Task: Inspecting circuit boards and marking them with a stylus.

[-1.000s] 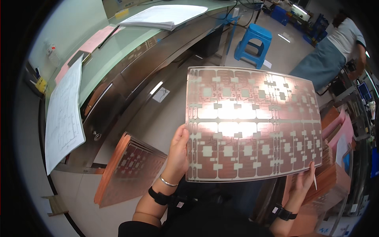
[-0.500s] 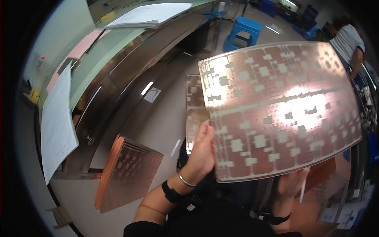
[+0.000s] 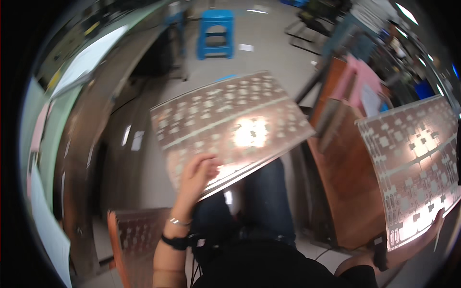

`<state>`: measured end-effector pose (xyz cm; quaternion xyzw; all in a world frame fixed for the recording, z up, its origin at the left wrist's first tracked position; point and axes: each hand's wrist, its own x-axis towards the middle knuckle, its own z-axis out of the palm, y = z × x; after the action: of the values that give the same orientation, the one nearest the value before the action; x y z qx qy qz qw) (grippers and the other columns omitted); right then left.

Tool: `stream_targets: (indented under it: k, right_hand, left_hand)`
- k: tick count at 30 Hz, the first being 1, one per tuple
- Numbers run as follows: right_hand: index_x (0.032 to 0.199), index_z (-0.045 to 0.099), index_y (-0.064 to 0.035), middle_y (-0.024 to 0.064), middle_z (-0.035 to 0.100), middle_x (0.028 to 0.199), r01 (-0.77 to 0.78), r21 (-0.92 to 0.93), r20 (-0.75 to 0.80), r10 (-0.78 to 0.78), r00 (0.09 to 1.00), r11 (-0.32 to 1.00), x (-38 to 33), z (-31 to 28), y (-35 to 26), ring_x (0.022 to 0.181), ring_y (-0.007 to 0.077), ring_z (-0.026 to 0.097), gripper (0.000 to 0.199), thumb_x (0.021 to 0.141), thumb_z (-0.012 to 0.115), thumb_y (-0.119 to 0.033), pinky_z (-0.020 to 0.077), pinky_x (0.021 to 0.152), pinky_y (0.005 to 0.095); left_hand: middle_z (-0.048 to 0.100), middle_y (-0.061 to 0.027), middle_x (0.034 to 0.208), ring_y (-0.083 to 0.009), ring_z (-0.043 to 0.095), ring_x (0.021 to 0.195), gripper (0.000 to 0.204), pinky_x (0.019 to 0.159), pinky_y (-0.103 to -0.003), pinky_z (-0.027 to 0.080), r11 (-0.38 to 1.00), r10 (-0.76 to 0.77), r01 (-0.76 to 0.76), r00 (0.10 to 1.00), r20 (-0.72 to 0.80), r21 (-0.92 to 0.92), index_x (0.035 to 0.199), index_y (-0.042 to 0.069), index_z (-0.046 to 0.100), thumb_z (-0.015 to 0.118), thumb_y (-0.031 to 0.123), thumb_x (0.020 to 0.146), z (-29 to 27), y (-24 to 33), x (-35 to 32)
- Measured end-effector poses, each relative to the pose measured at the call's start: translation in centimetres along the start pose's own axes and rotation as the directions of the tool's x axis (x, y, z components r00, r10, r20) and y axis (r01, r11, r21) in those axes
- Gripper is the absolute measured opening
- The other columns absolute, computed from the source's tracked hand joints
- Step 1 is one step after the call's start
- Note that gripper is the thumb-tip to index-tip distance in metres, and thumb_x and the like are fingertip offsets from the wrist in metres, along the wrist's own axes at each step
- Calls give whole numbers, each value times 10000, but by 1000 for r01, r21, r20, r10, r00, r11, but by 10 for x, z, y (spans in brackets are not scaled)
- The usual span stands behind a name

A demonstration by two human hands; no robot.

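A copper-coloured circuit panel (image 3: 206, 117) with rows of pale patches lies tilted over my lap. My left hand (image 3: 198, 175) is over its near left corner, fingers loosely bent and apart. Whether the fingertips touch the panel's face cannot be made out. Far to the right, my right hand (image 3: 436, 228) grips the lower edge of a second circuit panel (image 3: 418, 168), which stands tilted beside a brown board-like stand. Most of that hand's fingers are hidden behind the panel. Both panels shine with bright reflections.
A stack of copper panels (image 3: 144, 235) stands on the floor at my lower left. Along the left runs a bench with papers (image 3: 91, 60). Ahead is a blue stool (image 3: 216, 33). The brown stand (image 3: 345, 192) holds pink sheets (image 3: 355, 77). Another person (image 3: 360, 29) stands at the far right.
My right hand has carried the upper panel away to the right, and my left hand has let go of it. The panel on my lap now shows fully. My view has turned right.
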<state>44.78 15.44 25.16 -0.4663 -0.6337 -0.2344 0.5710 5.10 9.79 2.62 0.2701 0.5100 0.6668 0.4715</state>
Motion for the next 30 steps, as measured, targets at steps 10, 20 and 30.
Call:
stream_targets:
  k: [10,20,30]
  right_hand:
    - [954,604,43,76,604,755,-539,-189,255,571,780,821,58,-99,255,692,156,544,231,846,534,-148,444,639,304]
    - [900,599,54,179,599,776,-607,-471,177,743,646,640,82,28,483,661,294,603,273,785,510,-178,488,616,420]
    - [1217,511,-17,186,601,1091,-865,-159,308,856,415,476,18,126,319,963,309,601,414,900,544,-282,510,717,445]
  left_hand:
    - [635,-114,928,-115,594,770,244,711,-214,478,969,144,-84,958,-250,234,1116,-23,543,435,140,970,-57,-15,-25]
    - [622,-91,912,-101,569,772,244,711,-207,471,958,163,-68,928,-335,277,1099,-38,543,424,133,973,-57,-31,-37]
    - [593,-92,913,-103,537,806,224,754,-217,445,826,387,-175,867,-313,536,1075,-72,542,413,79,970,-65,-55,-39]
